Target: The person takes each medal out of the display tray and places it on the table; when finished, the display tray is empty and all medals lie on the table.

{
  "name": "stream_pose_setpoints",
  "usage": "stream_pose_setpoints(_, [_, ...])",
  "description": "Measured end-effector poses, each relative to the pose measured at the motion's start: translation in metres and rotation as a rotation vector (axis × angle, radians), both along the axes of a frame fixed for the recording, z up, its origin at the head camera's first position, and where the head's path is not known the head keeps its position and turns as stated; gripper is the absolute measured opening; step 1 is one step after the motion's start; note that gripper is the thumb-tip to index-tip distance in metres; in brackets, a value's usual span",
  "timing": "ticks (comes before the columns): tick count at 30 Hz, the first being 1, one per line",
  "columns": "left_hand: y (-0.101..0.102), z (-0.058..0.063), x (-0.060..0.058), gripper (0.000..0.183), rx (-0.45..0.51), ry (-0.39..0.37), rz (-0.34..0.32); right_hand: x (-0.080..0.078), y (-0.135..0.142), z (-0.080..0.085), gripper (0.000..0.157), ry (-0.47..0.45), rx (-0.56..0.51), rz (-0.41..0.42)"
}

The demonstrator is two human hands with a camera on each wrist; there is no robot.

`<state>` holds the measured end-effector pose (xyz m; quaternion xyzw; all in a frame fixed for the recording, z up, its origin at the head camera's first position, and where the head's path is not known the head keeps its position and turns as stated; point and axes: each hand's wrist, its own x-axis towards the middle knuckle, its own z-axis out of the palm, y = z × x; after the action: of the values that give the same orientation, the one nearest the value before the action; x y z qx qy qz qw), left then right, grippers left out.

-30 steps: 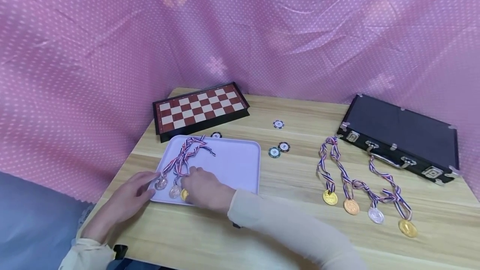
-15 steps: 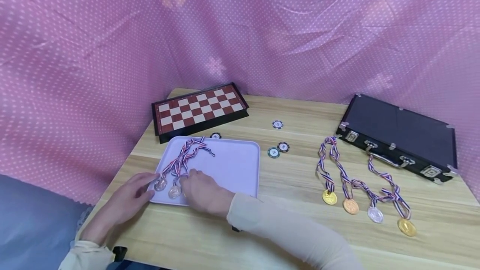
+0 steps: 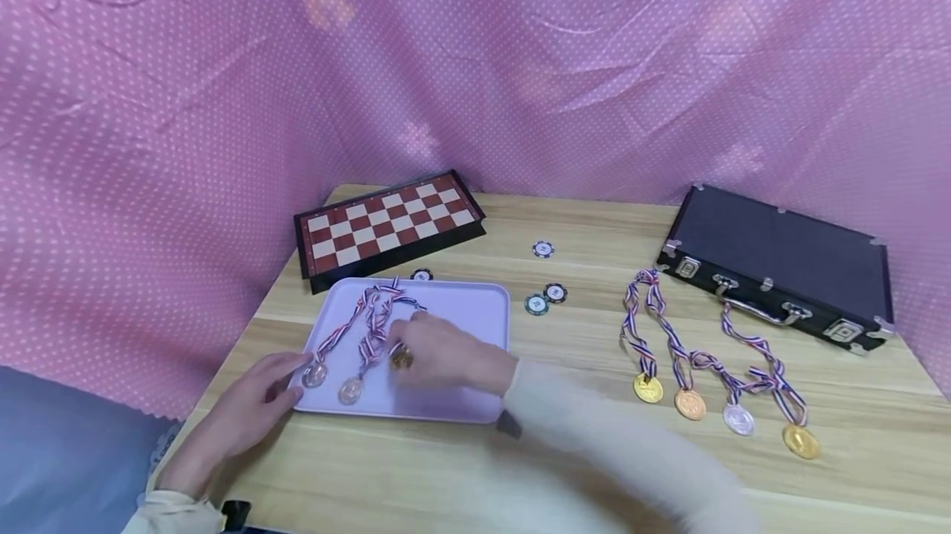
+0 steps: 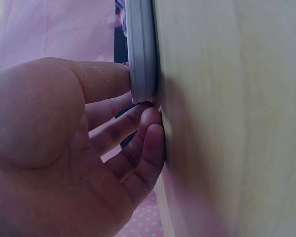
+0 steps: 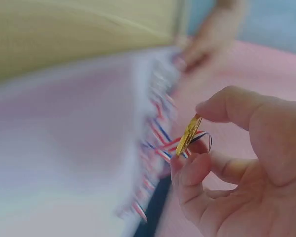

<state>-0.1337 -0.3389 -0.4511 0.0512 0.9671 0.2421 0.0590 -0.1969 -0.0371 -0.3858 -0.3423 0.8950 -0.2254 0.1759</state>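
Over the lilac tray [image 3: 461, 402], my right hand [image 3: 446, 352] pinches a gold medal [image 5: 189, 135] between thumb and fingertips, edge-on in the right wrist view. Its striped ribbon [image 5: 163, 143] trails among the others on the tray. Two silver-coloured medals lie near the tray's front left: one medal [image 3: 314, 375] by the corner, another medal [image 3: 352, 390] to its right. My left hand [image 3: 253, 402] grips the tray's left front corner; in the left wrist view the thumb presses the rim [image 4: 142, 59] and curled fingers [image 4: 150, 143] reach beneath it.
A folded chessboard box [image 3: 390, 224] stands behind the tray. Several poker chips lie around, one chip [image 3: 543, 249] farther back. At right, gold, bronze-coloured and silver medals [image 3: 689, 404] with ribbons lie before a black case [image 3: 780, 262]. A pink curtain [image 3: 475, 63] hangs behind.
My right hand has moved right and up from the tray's front edge, carrying the gold medal away from the two silver ones. The left hand stays at the tray's corner.
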Motion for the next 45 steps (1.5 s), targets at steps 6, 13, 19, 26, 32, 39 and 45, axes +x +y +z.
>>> stream_pose_setpoints(6, [-0.001, -0.001, 0.000, 0.051, -0.006, -0.008, 0.000, -0.029, 0.059, 0.051, 0.035, -0.042, -0.181, -0.069])
stream_pose_setpoints(13, [0.000, -0.003, 0.000, 0.052, -0.001, -0.019, 0.001, -0.065, 0.128, 0.108, 0.034, 0.014, -0.207, -0.268])
stream_pose_setpoints(19, [0.002, -0.003, -0.002, 0.051, -0.003, -0.021, -0.005, -0.077, 0.201, 0.110, 0.043, 0.149, -0.072, -0.493])
stream_pose_setpoints(26, [0.001, 0.006, -0.002, 0.051, -0.008, -0.001, -0.024, -0.041, 0.249, 0.035, 0.042, 0.070, 0.010, -0.520])
stream_pose_setpoints(32, [0.003, 0.010, -0.004, 0.051, -0.025, -0.031, 0.002, 0.003, 0.247, -0.011, 0.043, 0.048, 0.101, -0.486])
stream_pose_setpoints(39, [0.000, 0.004, -0.001, 0.052, -0.021, -0.038, 0.003, 0.028, 0.236, -0.033, 0.033, 0.111, 0.176, -0.487])
stream_pose_setpoints(45, [-0.001, 0.001, -0.001, 0.052, -0.008, -0.016, -0.005, 0.042, 0.231, -0.044, 0.026, 0.198, 0.191, -0.475])
